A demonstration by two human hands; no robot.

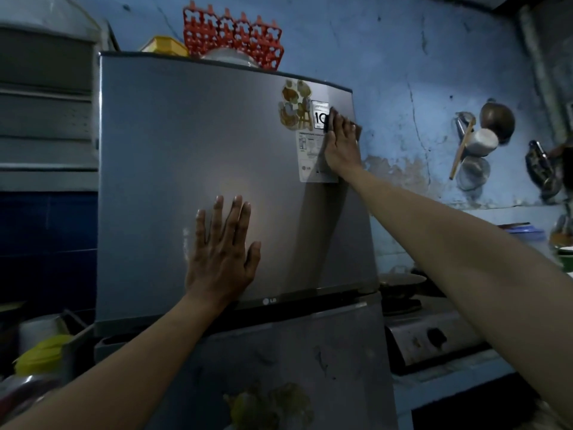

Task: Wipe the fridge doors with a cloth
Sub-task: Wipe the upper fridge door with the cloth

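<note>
Fridge doors fill the middle of the view: the upper door [198, 150] is a smooth, brushed grey metal panel, taller than it is wide, standing upright with a soft glare patch near its centre. A dark gap with a small round logo divides it from the lower door [279, 361], which has the same grey finish but is duller and marked with smudges and a faded sticker near its bottom edge. Cartoon stickers [294, 102] and a white printed label [313, 156] cluster at the upper door's top right corner.

The cloth [330, 118] is a small dark wad, mostly hidden, showing only as a dark edge beyond the fingertips of the right hand [342, 144]. That hand presses it flat against the label, fingers straight and close together, pointing upward. The left hand [221, 252] lies flat on the bare metal lower down, fingers spread and pointing up.

A red plastic egg tray [232, 38] of open lattice leans against the cracked blue wall [418, 72] atop the fridge, beside a yellow box [164, 45]. Utensils [477, 141] hang on the wall at right, above a stained stove [434, 336].
</note>
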